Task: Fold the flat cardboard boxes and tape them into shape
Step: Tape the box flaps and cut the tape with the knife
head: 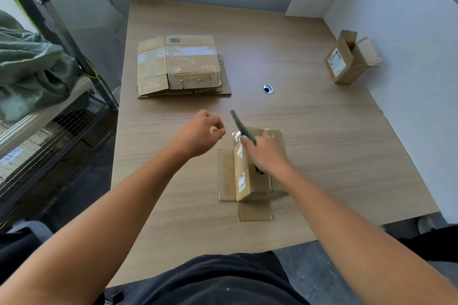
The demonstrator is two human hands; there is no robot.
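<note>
A small cardboard box (244, 176) stands upright near the front middle of the wooden table (322, 131), its lower flaps spread flat on the surface. My right hand (266, 153) hovers over the box's top and grips a dark green tool (241, 126) whose blade-like end points up and away. My left hand (200, 135) is just left of the box, fingers curled, pinching something small and yellow (213, 129). A stack of flat cardboard boxes (181, 67) lies further back on the left.
A formed small box with open top flaps (347, 59) sits at the table's right by the white wall. A round cable hole (268, 88) lies mid-table. A metal rack with green fabric (37, 62) stands to the left.
</note>
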